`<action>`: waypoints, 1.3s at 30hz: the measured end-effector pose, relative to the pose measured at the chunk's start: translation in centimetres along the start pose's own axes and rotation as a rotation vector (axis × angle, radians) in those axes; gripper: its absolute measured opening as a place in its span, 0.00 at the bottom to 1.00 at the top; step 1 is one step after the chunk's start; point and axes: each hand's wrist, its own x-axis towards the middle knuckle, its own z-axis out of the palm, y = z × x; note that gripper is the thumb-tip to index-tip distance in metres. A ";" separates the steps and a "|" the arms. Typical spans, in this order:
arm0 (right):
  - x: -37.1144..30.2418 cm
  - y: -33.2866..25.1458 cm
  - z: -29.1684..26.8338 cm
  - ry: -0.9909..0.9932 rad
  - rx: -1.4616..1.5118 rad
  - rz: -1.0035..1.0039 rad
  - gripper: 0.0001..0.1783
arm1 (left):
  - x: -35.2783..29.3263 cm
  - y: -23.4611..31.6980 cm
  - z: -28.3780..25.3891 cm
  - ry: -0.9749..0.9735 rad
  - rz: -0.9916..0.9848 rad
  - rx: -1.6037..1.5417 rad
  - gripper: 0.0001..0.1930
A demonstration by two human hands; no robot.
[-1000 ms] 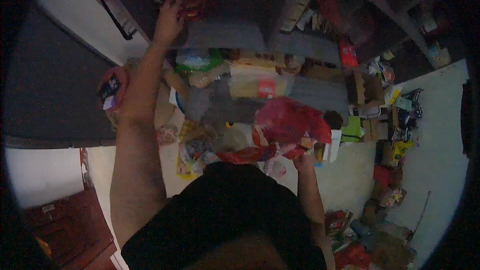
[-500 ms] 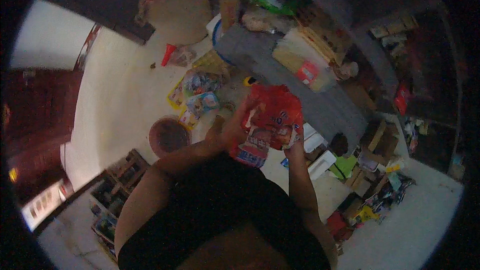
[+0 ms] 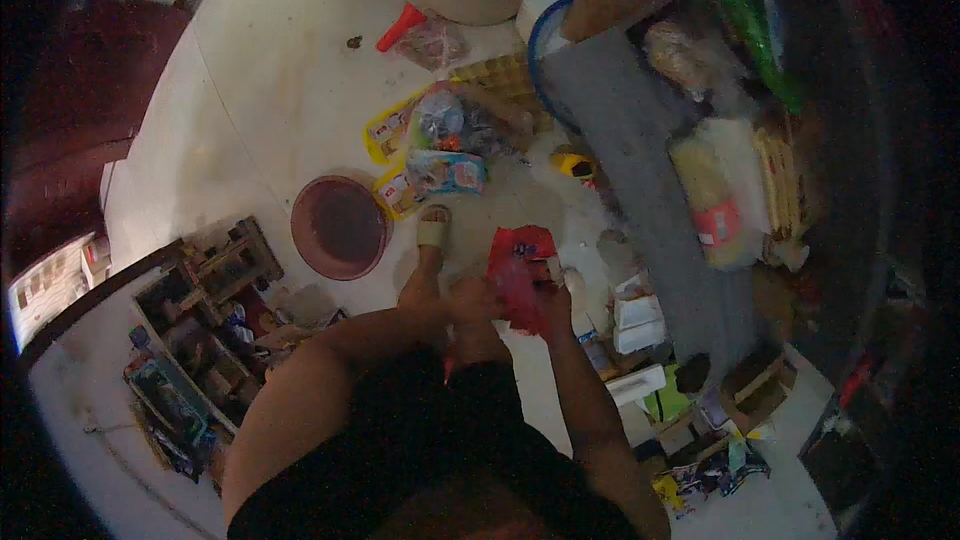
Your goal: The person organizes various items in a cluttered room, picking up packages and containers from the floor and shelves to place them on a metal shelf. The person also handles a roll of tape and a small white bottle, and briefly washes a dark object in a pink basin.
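Note:
A red plastic bag (image 3: 518,252) with dark print hangs in front of my body, crumpled and partly blurred. My right hand (image 3: 556,306) is closed on its right side, fingers curled over the plastic. At the bag's left edge is my left hand (image 3: 474,302), smeared by motion, so its fingers and any hold are unclear. A small red strip (image 3: 447,365) shows below the left hand, against my dark clothing. Beneath my left forearm a foot in a pale slipper (image 3: 433,230) stands on the floor.
Left of the foot stands a brown-red basin (image 3: 342,228). Beyond it lie yellow and blue packages (image 3: 447,172) and a red-handled object (image 3: 402,26). A grey bench-like surface (image 3: 625,130) runs along the right. Wooden crates (image 3: 190,310) are at lower left, boxes (image 3: 757,390) at lower right.
The view has turned, so the floor items sit elsewhere in the picture. The red bag looks smaller and more bunched up, and my left hand has shifted to its lower left.

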 end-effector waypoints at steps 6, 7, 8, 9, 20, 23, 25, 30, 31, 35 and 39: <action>10.4 2.4 3.1 0.219 -0.164 -0.096 0.10 | -0.9 -20.0 9.7 0.723 -1.120 -0.672 0.19; 11.7 3.1 3.6 0.255 -0.234 -0.105 0.10 | -0.5 -21.8 9.5 0.757 -1.122 -0.640 0.20; 12.3 3.8 3.3 0.276 -0.205 -0.074 0.13 | 0.5 -23.4 9.6 0.629 -1.201 -0.515 0.20; 11.8 2.4 4.3 0.270 -0.188 -0.030 0.16 | 0.3 -25.1 11.3 0.617 -1.207 -0.408 0.20; 13.0 -0.4 12.9 0.309 -0.369 -0.303 0.34 | -0.7 -31.9 15.4 0.769 -1.108 -1.125 0.14; 13.9 -0.1 15.0 0.142 -0.459 -0.408 0.37 | -0.1 -27.6 8.4 0.767 -1.095 -1.207 0.12; 14.6 0.9 16.6 0.025 -0.737 -0.694 0.38 | 0.6 -25.2 3.3 0.839 -1.021 -1.275 0.13; 18.0 -8.8 21.2 -0.300 -0.532 -0.087 0.27 | 1.0 -22.5 -4.6 0.806 -0.721 -1.248 0.18; 18.7 -10.1 21.4 -0.315 -0.417 -0.072 0.25 | 1.0 -22.2 -4.5 0.751 -0.704 -1.208 0.19; 24.5 -7.9 22.1 -0.145 -0.603 -0.808 0.20 | 3.0 -19.9 -3.9 0.555 -0.645 -1.094 0.25; 28.8 -13.1 26.0 0.334 -1.544 -1.429 0.19 | 4.2 -18.1 -2.4 0.524 -0.690 -1.194 0.26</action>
